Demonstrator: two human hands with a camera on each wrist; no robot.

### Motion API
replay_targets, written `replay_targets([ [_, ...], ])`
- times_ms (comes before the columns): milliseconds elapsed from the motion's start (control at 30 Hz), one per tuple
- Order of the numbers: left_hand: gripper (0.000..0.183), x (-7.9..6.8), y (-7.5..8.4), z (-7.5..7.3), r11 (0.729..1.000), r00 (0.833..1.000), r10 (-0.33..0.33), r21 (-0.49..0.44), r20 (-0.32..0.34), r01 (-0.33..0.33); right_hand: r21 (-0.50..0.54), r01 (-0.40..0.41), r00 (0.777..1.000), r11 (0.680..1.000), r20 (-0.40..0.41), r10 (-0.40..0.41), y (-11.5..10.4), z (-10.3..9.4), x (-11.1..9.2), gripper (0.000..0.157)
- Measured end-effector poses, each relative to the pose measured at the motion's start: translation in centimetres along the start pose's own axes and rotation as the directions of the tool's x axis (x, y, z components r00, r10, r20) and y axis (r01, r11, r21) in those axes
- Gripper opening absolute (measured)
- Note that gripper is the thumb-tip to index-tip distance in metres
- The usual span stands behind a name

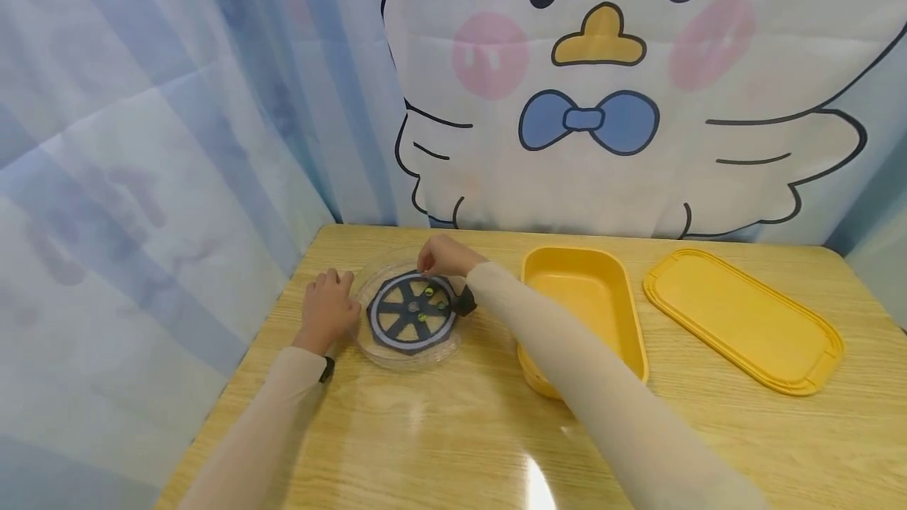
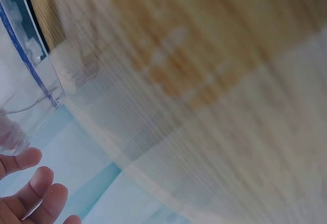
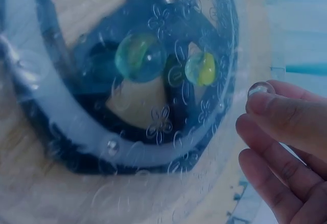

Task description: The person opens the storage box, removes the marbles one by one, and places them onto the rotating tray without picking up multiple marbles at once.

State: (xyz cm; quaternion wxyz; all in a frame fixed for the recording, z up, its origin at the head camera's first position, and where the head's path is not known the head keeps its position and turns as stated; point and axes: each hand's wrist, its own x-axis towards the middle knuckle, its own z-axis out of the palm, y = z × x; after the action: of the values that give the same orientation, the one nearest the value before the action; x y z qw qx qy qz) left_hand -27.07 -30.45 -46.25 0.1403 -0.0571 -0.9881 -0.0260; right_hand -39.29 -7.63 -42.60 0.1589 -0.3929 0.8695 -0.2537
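Observation:
My left hand [image 1: 329,309] rests at the left side of a round clear plastic dish [image 1: 379,355]; in the left wrist view its bent fingertips [image 2: 43,178] lie near the clear edge. A dark spoked wheel shape with a pale ring [image 1: 386,290] shows through the dish's embossed flowers. I cannot tell whether it lies inside or beneath. Several green-yellow glass marbles [image 3: 140,58] sit over the spokes at the right. Above the far right rim, my right hand [image 1: 446,256] pinches a small round glassy marble [image 3: 261,87] between thumb and finger, mostly hidden.
Right of the dish stands a yellow plastic box [image 1: 631,321], partly behind my right sleeve. Its flat yellow lid [image 1: 744,321] lies farther right on the wooden table [image 1: 439,447]. A printed curtain [image 1: 460,164] hangs behind the table and along the left.

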Motion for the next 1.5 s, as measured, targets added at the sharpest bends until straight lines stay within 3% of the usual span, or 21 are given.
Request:
replay_targets([
  [233, 0.026, 0.0, 0.1, 0.2, 1.000, 0.999, 0.006, -0.013, -0.031, -0.006, -0.026, -0.005, 1.000, 1.000, 0.030, 0.006, -0.4, 0.4, 0.4, 0.014],
  [567, 0.029, 0.0, 0.2, 0.1, 1.000, 1.000, 0.003, 0.005, -0.025, -0.003, -0.086, 0.000, 0.999, 0.996, 0.053, 0.004, -1.3, 0.5, 0.6, 0.015],
  [1167, 0.028, 0.1, 0.4, 0.0, 0.999, 0.999, 0.018, 0.037, -0.031, -0.017, -0.079, -0.018, 0.999, 0.997, 0.045, 0.022, -0.9, 1.2, 1.1, 0.014],
  [1500, 0.029, -0.1, 0.1, 0.1, 1.000, 0.999, 0.011, 0.021, -0.032, -0.011, -0.107, 0.020, 0.998, 0.994, 0.067, -0.013, -1.5, -0.2, 0.6, 0.018],
])
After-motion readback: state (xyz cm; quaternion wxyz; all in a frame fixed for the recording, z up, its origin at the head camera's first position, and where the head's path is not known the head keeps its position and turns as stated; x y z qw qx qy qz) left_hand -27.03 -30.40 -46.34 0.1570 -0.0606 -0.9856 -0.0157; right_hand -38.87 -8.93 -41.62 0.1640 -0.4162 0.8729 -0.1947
